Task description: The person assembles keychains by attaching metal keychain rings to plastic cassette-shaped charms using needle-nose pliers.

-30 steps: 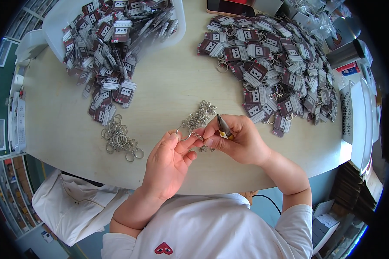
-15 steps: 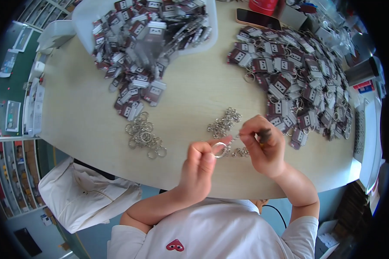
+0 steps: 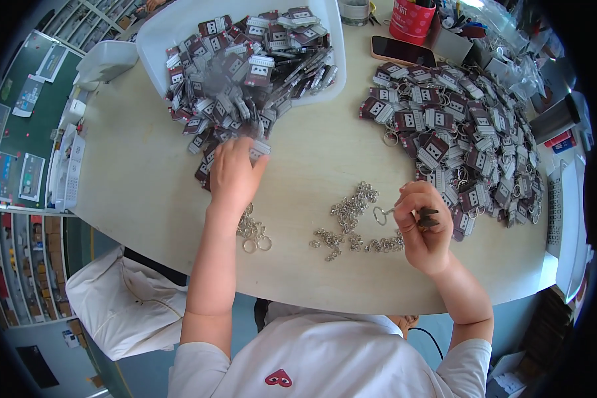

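Note:
My left hand (image 3: 235,172) is at the near end of a heap of flat plastic tags (image 3: 222,109) with a cassette-like print. A tag (image 3: 259,150) sits between its thumb and fingers; some fingertips are hidden. My right hand (image 3: 426,232) is closed and pinches a split key ring (image 3: 381,215) by its short chain. Dark pliers (image 3: 428,217) are also tucked in that hand, their handles mostly hidden. A pile of small chain links (image 3: 353,209) lies beside the right hand. Loose key rings (image 3: 253,235) lie under my left wrist, partly covered.
A white tub (image 3: 156,46) holds more tags at the far left. Tags with rings attached (image 3: 471,132) form a large heap at right. Behind it are a phone (image 3: 403,51), a red cup (image 3: 410,23) and plastic bags (image 3: 504,40). A white cloth bag (image 3: 123,305) hangs below the left table edge.
My left hand has let go of the ring and moved forward and left to the tags. My right hand keeps the ring and pliers. The view has shifted slightly.

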A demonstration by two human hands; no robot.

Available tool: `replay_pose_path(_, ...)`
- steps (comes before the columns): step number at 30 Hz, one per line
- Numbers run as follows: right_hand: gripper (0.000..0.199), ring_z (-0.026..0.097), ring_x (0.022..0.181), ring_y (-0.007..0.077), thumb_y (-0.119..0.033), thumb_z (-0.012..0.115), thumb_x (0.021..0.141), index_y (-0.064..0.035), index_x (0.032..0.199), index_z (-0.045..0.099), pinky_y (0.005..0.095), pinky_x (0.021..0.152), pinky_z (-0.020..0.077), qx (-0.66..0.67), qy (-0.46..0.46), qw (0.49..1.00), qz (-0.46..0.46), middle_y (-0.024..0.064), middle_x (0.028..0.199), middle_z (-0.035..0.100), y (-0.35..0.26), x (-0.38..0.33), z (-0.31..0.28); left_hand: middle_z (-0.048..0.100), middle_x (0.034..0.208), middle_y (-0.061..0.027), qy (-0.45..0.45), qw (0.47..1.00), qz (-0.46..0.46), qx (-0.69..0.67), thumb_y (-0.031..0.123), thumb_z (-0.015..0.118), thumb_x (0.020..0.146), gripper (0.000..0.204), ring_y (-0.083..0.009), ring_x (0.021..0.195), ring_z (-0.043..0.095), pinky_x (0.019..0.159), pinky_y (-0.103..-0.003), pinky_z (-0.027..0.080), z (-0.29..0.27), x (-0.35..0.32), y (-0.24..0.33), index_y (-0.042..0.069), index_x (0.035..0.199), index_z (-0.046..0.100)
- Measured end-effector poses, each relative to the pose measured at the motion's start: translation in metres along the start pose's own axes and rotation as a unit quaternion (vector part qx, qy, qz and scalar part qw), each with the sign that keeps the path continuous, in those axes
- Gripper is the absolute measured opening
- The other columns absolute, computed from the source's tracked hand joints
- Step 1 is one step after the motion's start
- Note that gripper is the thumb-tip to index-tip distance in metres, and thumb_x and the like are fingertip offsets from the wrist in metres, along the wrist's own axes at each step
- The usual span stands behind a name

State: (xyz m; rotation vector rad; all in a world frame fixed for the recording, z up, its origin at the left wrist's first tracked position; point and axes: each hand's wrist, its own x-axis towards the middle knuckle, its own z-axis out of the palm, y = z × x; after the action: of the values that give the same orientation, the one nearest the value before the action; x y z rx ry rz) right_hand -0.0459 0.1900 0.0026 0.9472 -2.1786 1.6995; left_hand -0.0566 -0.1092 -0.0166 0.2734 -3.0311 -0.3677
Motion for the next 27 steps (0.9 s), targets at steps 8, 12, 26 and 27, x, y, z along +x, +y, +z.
replay_pose_path(8,0.016,0.055,0.074,0.0224,0.01,0.058,0.075,-0.0026,0.083,0.054,0.0288,0.065,0.0446,0.031,-0.034,0.998,0.047,0.0091,0.081,0.055,0.001,-0.002,0.003,0.047,0.112,-0.0163,0.07,0.996,0.037,0.037,0.019,0.068,0.073,0.042,-0.034,0.104,0.044,0.088,-0.042,0.041,0.004,0.002,-0.002,0.002,0.108,0.054)
replay_pose_path(12,0.016,0.056,0.075,0.0229,0.01,0.059,0.075,-0.002,0.084,0.054,0.0288,0.065,0.0451,0.016,-0.041,0.998,0.055,0.0098,0.082,0.056,0.0,-0.002,-0.001,0.051,0.106,-0.014,0.024,0.996,0.081,0.033,0.017,0.07,0.071,0.045,-0.0317,0.105,0.044,0.089,-0.04,0.039,-0.002,0.003,-0.003,0.003,0.111,0.054)
replay_pose_path(26,0.012,0.057,0.075,0.0141,0.005,0.064,0.077,-0.002,0.082,0.056,0.0258,0.069,0.0454,0.096,-0.138,0.97,0.176,0.0052,0.08,0.058,-0.007,0.005,-0.005,0.057,0.077,-0.0016,-0.267,0.736,-0.011,-0.621,0.02,0.055,0.091,0.023,-0.0071,0.069,0.053,0.06,-0.022,0.046,0.001,-0.071,0.091,0.002,0.104,0.048)
replay_pose_path(27,0.012,0.057,0.075,0.0141,0.005,0.064,0.077,-0.002,0.082,0.056,0.0258,0.069,0.0454,0.092,-0.141,0.97,0.177,0.0052,0.08,0.058,-0.008,0.006,-0.006,0.057,0.077,-0.0016,-0.267,0.733,-0.01,-0.626,0.02,0.055,0.091,0.023,-0.0071,0.069,0.053,0.06,-0.022,0.046,0.004,-0.075,0.093,0.002,0.104,0.048)
